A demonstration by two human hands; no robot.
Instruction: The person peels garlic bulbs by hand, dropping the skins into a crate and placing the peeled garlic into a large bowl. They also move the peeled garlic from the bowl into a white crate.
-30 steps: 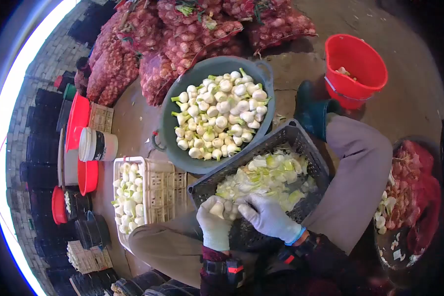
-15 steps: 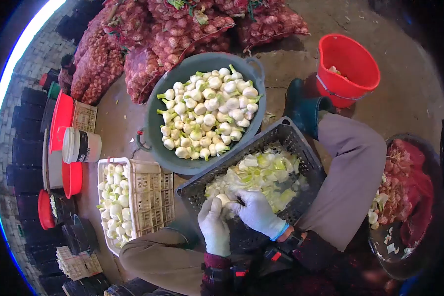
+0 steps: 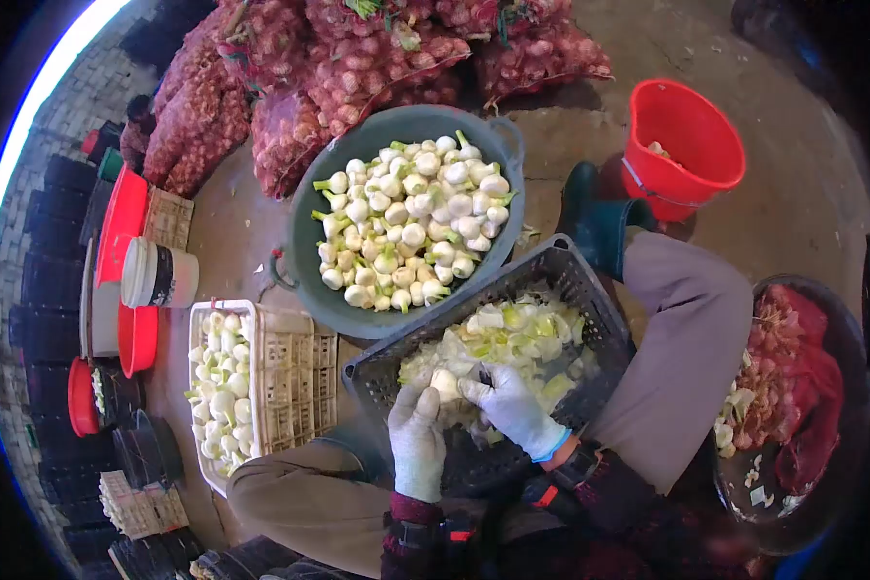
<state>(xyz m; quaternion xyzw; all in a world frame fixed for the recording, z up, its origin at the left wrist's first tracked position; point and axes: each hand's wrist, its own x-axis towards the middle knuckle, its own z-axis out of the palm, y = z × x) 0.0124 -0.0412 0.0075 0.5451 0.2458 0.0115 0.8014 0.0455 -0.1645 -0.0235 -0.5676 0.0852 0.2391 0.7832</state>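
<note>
Both my hands wear white gloves and work over a dark plastic crate (image 3: 387, 372) resting on my lap. My left hand (image 3: 417, 437) grips a white peeled onion (image 3: 445, 384) at the crate's near edge. My right hand (image 3: 506, 406) is closed on the same onion from the right; whether it holds a blade is hidden. The crate holds a heap of pale green and white onion peelings (image 3: 512, 333). Beyond it sits a grey basin (image 3: 309, 271) filled with peeled white onions (image 3: 411, 227).
A white slatted crate (image 3: 295, 372) with peeled onions lies at left. A red bucket (image 3: 686, 145) stands at far right beside my boot (image 3: 594, 217). Red mesh sacks of onions (image 3: 290, 87) pile at the back. A dark basin (image 3: 831, 319) of red-skinned onions sits at right.
My hands stay on the onion and have shifted slightly up into the crate. The view has swung a little left and then back.
</note>
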